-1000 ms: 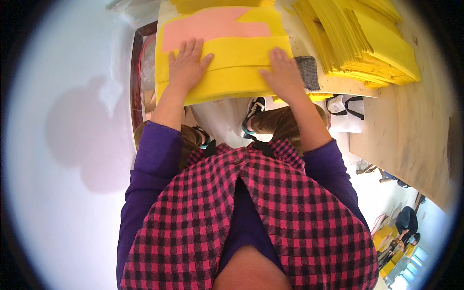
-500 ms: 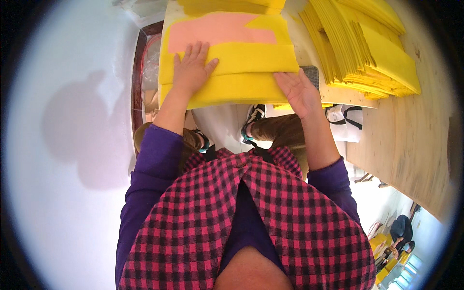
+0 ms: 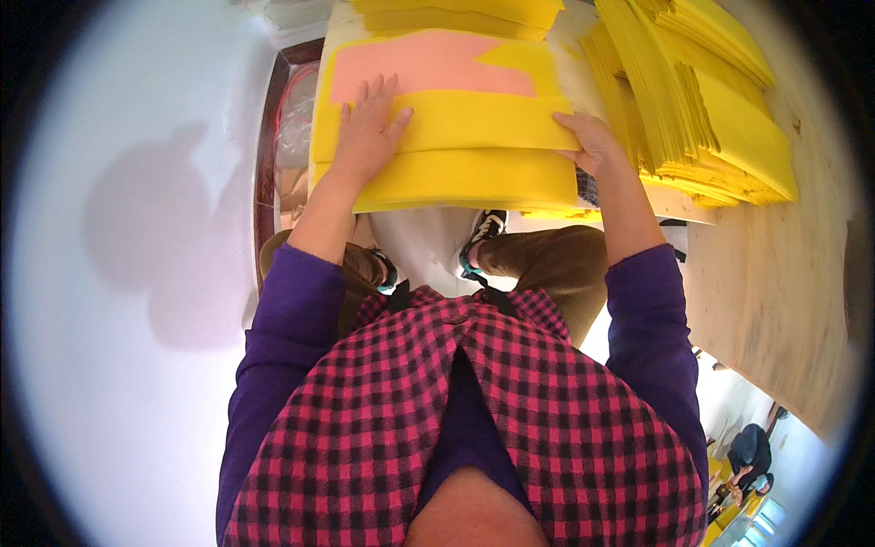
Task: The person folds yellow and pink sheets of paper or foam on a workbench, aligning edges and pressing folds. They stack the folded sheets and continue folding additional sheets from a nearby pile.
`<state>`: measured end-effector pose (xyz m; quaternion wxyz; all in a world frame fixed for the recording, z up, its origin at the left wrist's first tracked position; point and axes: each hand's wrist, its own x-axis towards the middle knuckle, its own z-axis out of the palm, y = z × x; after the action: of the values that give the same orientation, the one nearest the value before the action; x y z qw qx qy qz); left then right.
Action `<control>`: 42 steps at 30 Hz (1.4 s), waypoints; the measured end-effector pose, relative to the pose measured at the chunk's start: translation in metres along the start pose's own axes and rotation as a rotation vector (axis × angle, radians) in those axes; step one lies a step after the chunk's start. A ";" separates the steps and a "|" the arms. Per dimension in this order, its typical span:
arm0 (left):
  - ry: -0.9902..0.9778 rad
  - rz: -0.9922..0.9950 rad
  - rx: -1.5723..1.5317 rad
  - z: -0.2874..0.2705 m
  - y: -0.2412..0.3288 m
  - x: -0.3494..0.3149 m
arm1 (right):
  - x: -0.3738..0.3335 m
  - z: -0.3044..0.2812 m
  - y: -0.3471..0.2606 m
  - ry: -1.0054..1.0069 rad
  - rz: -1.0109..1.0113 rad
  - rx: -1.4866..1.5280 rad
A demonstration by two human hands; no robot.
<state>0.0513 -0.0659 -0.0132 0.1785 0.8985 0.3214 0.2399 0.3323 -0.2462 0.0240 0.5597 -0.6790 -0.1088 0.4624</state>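
Observation:
A folded yellow fabric sheet (image 3: 465, 178) lies in front of me on the table, its near part hanging level with the table's near edge. A pink patch (image 3: 419, 64) with a notched right end covers much of its far part. My left hand (image 3: 369, 135) rests flat on the yellow fabric, fingers spread and tips reaching the pink patch. At the sheet's right side, my right hand (image 3: 594, 144) pinches the edge near the fold, one digit on top and others partly hidden under it.
Thick stacks of folded yellow fabric (image 3: 693, 109) stand on the wooden table (image 3: 747, 283) to the right. More yellow fabric (image 3: 456, 18) lies beyond the sheet. A dark-framed opening (image 3: 271, 137) with plastic inside sits at the left. Another person (image 3: 749, 451) is far off at lower right.
My right hand has gone from lying open along the sheet's right edge to pinching that edge, slightly further right. The left hand stays flat on the fabric.

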 end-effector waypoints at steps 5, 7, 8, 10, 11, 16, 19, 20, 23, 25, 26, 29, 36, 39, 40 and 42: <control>-0.108 -0.311 -0.811 -0.047 0.003 -0.030 | 0.008 -0.005 -0.002 -0.054 -0.002 -0.063; -0.265 -0.572 -1.285 -0.057 0.010 -0.048 | 0.009 -0.006 -0.004 -0.043 -0.027 -0.090; -0.294 -0.700 -1.468 -0.058 0.014 -0.056 | 0.010 -0.006 -0.005 -0.028 -0.022 -0.099; -0.360 -0.946 -1.869 -0.055 0.022 -0.067 | 0.011 -0.005 -0.007 -0.026 -0.013 -0.083; -0.261 -0.996 -1.924 -0.053 0.022 -0.068 | 0.011 -0.005 -0.008 -0.031 -0.008 -0.089; 0.023 -0.916 -2.028 -0.052 0.007 -0.059 | 0.012 -0.009 -0.005 -0.052 -0.014 -0.094; 0.114 -0.937 -1.991 -0.060 -0.012 -0.052 | 0.010 -0.014 -0.004 -0.079 0.015 -0.074; 0.144 -0.984 -1.953 -0.064 -0.019 -0.050 | 0.010 -0.015 -0.004 -0.130 -0.011 -0.054; 0.037 -0.930 -1.887 -0.074 -0.041 -0.045 | 0.002 -0.018 -0.001 -0.156 -0.031 -0.031; -0.089 -0.911 -1.863 -0.080 -0.057 -0.037 | 0.001 -0.018 -0.001 -0.179 -0.020 -0.023; -0.153 -0.911 -1.813 -0.083 -0.064 -0.033 | 0.002 -0.018 -0.002 -0.158 -0.011 -0.029; -0.203 -0.948 -1.666 -0.086 -0.078 -0.017 | 0.007 -0.021 -0.006 -0.193 -0.011 -0.015; -0.284 -0.866 -1.473 -0.082 -0.092 0.029 | 0.032 -0.024 -0.025 -0.197 -0.030 -0.032; -0.351 -0.818 -1.349 -0.073 -0.098 0.054 | 0.043 -0.022 -0.041 -0.187 -0.009 -0.123; -0.351 -0.771 -1.287 -0.069 -0.100 0.061 | 0.049 -0.021 -0.045 -0.206 0.016 -0.157; -0.343 -0.690 -1.146 -0.062 -0.102 0.073 | 0.062 -0.012 -0.047 -0.159 -0.045 -0.149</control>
<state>0.0166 0.0672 0.0119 0.7397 0.5340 0.3786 0.1558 0.3930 -0.1968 0.0324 0.5077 -0.6772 -0.2021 0.4927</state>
